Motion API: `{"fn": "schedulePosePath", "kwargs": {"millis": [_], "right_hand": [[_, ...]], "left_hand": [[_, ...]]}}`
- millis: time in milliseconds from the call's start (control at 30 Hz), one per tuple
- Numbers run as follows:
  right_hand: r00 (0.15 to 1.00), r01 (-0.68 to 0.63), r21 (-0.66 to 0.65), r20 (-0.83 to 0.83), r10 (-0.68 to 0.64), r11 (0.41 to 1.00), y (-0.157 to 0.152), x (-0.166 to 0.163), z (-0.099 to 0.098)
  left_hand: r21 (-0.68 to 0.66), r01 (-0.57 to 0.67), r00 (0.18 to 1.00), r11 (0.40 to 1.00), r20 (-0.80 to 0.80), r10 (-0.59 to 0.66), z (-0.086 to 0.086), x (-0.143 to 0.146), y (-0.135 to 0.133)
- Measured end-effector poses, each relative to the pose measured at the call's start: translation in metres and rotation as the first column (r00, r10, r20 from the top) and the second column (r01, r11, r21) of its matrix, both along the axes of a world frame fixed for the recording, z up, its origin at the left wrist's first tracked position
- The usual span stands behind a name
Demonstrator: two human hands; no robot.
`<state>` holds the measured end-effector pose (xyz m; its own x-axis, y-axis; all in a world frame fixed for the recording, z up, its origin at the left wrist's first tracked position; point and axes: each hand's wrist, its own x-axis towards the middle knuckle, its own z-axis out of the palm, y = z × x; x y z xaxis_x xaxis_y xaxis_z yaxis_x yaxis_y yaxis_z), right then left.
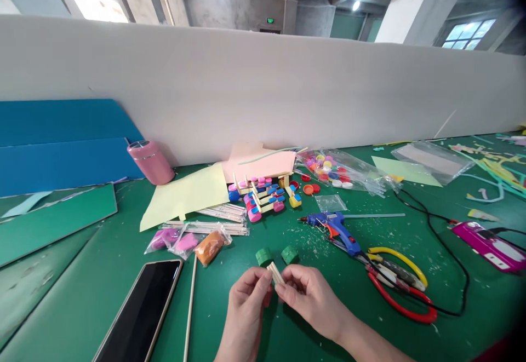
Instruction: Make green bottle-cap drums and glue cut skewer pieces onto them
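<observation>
Several short pale wooden sticks [275, 273] are bunched side by side between my two hands. My left hand [251, 297] pinches them from the left, thumb uppermost. From the right, the thumb and fingers of my right hand [307, 294] close on the same bunch. Just beyond my fingertips stand two green bottle caps, a left cap [263, 256] and a right cap [290, 254], slightly apart. A long thin wooden stick [190, 310] lies to the left of my left hand. The lower ends of the bunched sticks are hidden by my fingers.
A blue glue gun [335, 228] and red-and-yellow-handled pliers [400, 282] lie right, beside a black cable. A phone [142, 310] lies left. Behind are bagged clay [210, 247], small cap-and-stick pieces [265, 200], a bag of caps [329, 170] and a pink cylindrical container [151, 163].
</observation>
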<state>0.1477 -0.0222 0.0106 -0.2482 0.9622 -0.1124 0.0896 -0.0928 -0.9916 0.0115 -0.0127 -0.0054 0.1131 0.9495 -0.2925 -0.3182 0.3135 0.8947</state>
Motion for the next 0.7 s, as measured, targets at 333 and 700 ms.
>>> {"fn": "schedulePosePath", "kwargs": {"millis": [333,700], "right_hand": [[0.999,-0.017,-0.014,0.027,0.018,1.000,0.002,0.002,0.003],[0.985,0.003,0.049,0.170,-0.011,0.999,0.000,0.004,0.007]], "left_hand": [[-0.016,0.028,0.999,0.999,0.032,-0.027,0.016,0.004,-0.002],[-0.045,-0.036,0.999,0.998,-0.002,0.036,-0.008,0.004,0.001]]}}
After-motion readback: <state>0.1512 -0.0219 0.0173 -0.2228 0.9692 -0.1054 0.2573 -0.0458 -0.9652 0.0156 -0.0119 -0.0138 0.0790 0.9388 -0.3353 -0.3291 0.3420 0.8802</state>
